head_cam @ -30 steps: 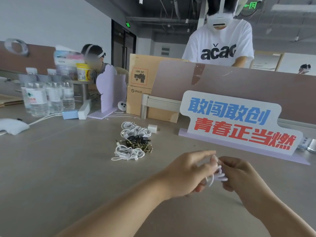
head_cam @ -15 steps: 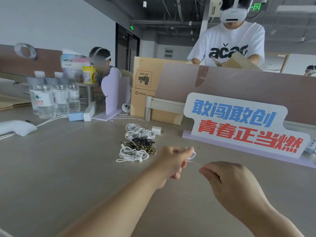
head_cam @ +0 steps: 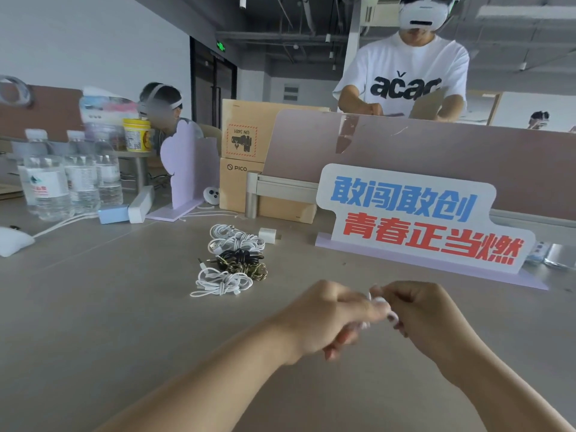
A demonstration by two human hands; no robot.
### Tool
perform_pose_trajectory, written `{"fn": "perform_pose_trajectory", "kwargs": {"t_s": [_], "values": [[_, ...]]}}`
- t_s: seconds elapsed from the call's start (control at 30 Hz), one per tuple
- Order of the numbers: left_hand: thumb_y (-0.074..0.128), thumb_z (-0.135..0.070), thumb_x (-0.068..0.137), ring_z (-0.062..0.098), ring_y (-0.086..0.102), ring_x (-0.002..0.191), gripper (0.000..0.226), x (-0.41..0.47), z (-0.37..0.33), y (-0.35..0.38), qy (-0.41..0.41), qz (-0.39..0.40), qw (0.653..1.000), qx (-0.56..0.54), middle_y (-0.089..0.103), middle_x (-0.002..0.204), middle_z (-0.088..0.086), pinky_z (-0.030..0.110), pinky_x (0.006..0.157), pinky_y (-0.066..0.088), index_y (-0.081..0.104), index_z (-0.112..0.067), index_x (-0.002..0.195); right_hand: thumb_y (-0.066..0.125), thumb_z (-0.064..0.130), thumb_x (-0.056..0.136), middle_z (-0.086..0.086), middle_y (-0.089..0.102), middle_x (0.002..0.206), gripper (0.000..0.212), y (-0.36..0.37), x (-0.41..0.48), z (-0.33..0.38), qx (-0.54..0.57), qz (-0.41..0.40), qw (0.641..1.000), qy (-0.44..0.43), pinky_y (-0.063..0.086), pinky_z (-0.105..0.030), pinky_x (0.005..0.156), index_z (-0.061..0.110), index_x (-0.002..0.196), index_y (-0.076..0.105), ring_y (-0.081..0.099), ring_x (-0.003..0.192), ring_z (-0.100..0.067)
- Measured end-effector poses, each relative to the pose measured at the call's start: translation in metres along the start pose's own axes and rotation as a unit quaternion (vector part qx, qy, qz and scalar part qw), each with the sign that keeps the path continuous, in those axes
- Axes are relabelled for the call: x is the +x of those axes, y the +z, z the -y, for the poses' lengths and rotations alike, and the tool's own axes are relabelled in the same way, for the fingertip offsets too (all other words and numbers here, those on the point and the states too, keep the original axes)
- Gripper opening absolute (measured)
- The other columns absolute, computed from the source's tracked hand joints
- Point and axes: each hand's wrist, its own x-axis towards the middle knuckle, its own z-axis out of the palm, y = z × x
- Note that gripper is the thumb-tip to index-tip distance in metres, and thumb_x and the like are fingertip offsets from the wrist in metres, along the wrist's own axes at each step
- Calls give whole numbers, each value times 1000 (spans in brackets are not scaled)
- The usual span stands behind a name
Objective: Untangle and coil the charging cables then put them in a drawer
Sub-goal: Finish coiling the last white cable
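A white charging cable (head_cam: 382, 308) is pinched between my two hands above the grey table, mostly hidden by the fingers. My left hand (head_cam: 324, 319) grips it from the left and my right hand (head_cam: 420, 310) closes on it from the right, the fingertips touching. Farther back on the table lies a row of coiled cables: a white coil (head_cam: 223, 283) nearest me, a black and yellow braided bundle (head_cam: 243, 263) behind it, and more white coils (head_cam: 235, 238) at the back. No drawer is in view.
A small white charger plug (head_cam: 268, 235) sits beside the far coils. A standing sign with blue and red characters (head_cam: 417, 219) is at the right. Water bottles (head_cam: 68, 179), cardboard boxes (head_cam: 246, 157) and a desk partition (head_cam: 436, 151) line the back. A person stands behind the partition.
My hands, pulled apart with a thin stretch of cable between them half a second ago, have come back together around the white cable. The view has tilted slightly.
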Motion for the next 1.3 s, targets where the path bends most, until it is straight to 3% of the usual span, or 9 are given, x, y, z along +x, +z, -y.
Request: {"fn": "perform_pose_trajectory", "kwargs": {"t_s": [0.2,0.4,0.57,0.73,0.83,0.97,1.03,1.17,1.3], "values": [[56,-33,90,9,27,41,17,3,-6,-8,-18,-96,981,-168,35,49,-4,17,41,26,64,-18,88,56,32,90,3,51,48,36,7,-3,1,25,9,1000,2,34,-30,56,14,60,67,40,50,-17],[56,-32,90,4,24,35,22,8,-12,-17,-56,-212,896,-385,32,51,-5,12,34,24,54,-22,70,60,29,89,3,51,48,31,29,-13,14,-33,-6,995,-95,30,-15,44,18,60,64,37,42,-6],[55,-38,93,7,25,40,27,11,-8,-20,-41,-226,915,-333,36,50,-3,13,37,31,51,-20,73,73,17,76,9,55,48,13,37,-25,21,-114,-150,952,-242,36,-9,50,21,65,68,51,53,-7],[49,-48,92,9,39,50,40,12,-2,-9,-24,-148,948,-282,51,63,1,22,49,49,61,-11,102,75,11,75,7,69,60,22,24,-28,25,121,-122,973,-155,42,-8,50,33,71,72,61,53,-4],[49,-51,84,10,43,54,48,13,0,-6,-6,-124,961,-248,56,82,5,24,57,52,60,-8,102,70,12,76,6,71,76,23,19,-26,27,203,-114,961,-146,48,-14,63,33,69,75,64,67,-5],[44,-46,92,10,43,55,46,14,2,0,18,-148,963,-226,58,86,3,25,61,51,60,-5,106,62,16,83,22,70,74,23,23,-26,27,182,-138,965,-131,51,-33,65,32,74,75,63,74,-18],[43,-45,93,10,44,55,47,15,1,3,22,-155,954,-256,56,82,4,25,61,51,61,-4,106,59,25,82,35,66,73,15,23,-27,30,174,-162,962,-132,52,-23,70,27,89,73,65,84,-9],[47,-53,82,9,47,56,52,16,1,9,54,-153,940,-299,55,79,7,26,64,52,63,-10,104,68,22,79,16,70,66,6,20,-26,31,195,-231,944,-127,48,-15,58,23,83,64,60,57,-1],[45,-53,79,9,48,54,51,17,4,10,77,-176,935,-298,50,68,7,29,70,52,62,-7,94,71,20,78,12,68,63,18,24,-27,31,173,-247,947,-108,43,-13,53,27,62,68,56,55,-8]]}}
